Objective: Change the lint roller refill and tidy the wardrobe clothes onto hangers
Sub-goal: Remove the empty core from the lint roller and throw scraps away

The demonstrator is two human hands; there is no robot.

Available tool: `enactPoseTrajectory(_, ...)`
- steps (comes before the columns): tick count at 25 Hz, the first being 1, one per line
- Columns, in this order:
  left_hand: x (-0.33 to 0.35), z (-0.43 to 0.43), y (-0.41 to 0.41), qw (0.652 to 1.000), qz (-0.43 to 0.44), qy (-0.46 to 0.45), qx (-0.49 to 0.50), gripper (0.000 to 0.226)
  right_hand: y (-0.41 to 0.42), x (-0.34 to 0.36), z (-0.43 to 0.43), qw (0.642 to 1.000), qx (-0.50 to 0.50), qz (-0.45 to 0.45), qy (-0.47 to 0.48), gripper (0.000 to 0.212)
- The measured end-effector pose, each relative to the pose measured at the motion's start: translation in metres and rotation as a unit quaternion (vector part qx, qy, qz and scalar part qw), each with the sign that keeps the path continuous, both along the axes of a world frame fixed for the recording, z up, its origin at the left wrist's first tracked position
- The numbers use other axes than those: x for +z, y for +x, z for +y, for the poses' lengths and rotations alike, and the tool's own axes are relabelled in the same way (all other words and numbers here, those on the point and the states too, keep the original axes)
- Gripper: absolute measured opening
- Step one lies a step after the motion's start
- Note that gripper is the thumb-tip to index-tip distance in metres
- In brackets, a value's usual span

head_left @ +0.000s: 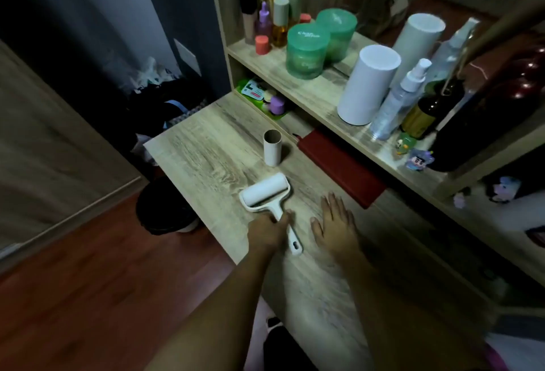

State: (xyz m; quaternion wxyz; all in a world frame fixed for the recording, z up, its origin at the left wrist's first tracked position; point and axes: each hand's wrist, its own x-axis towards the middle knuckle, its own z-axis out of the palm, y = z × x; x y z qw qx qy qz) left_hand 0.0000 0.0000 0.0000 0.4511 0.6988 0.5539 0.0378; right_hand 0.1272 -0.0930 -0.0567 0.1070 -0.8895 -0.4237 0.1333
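Observation:
A white lint roller (267, 193) with a white roll on it lies on the wooden table (206, 152), its handle pointing toward me. My left hand (269, 232) grips the handle near its middle. My right hand (334, 223) lies flat on the table just right of the handle, fingers straight, holding nothing. An empty cardboard tube (272, 148) stands upright on the table beyond the roller.
A red book (342, 167) lies under the shelf edge. The shelf (312, 93) holds a white cylinder (367, 84), green jars (306, 51), spray bottles and small bottles. A dark bin (165, 205) stands on the floor left of the table.

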Motion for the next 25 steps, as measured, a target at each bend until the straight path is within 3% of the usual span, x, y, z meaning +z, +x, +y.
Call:
enactPoseTrajectory(6, -0.006, 0.005, 0.007, 0.997, -0.024, -0.047, 0.054, 0.032, 0.0, -0.007, -0.001, 0.997, 0.0, -0.068, 0.025, 0.064)
enactPoseTrajectory(10, 0.001, -0.002, -0.01, 0.992, -0.082, -0.033, 0.09, 0.039, 0.001, 0.002, -0.001, 1.0, 0.004, -0.015, -0.012, 0.068)
enactPoseTrajectory(13, 0.016, 0.002, -0.03, 0.996, -0.077, 0.037, 0.035, 0.038, -0.003, 0.03, 0.011, 0.995, -0.055, 0.075, 0.022, 0.058)
enactPoseTrajectory(15, 0.031, 0.006, -0.043, 0.995, -0.072, 0.075, 0.0, 0.033, -0.011, 0.057, 0.026, 0.967, -0.138, 0.185, 0.106, 0.054)
enactPoseTrajectory(19, 0.066, 0.007, -0.055, 0.984, -0.08, 0.144, -0.066, 0.027, -0.036, 0.117, 0.052, 0.861, -0.194, 0.418, 0.216, 0.068)
enactPoseTrajectory(21, 0.082, 0.003, -0.057, 0.976, -0.088, 0.18, -0.089, 0.031, -0.048, 0.143, 0.059, 0.833, -0.187, 0.451, 0.26, 0.055)
enactPoseTrajectory(25, 0.103, -0.002, -0.059, 0.969, -0.13, 0.192, -0.087, 0.036, -0.059, 0.17, 0.07, 0.808, -0.209, 0.429, 0.346, 0.039)
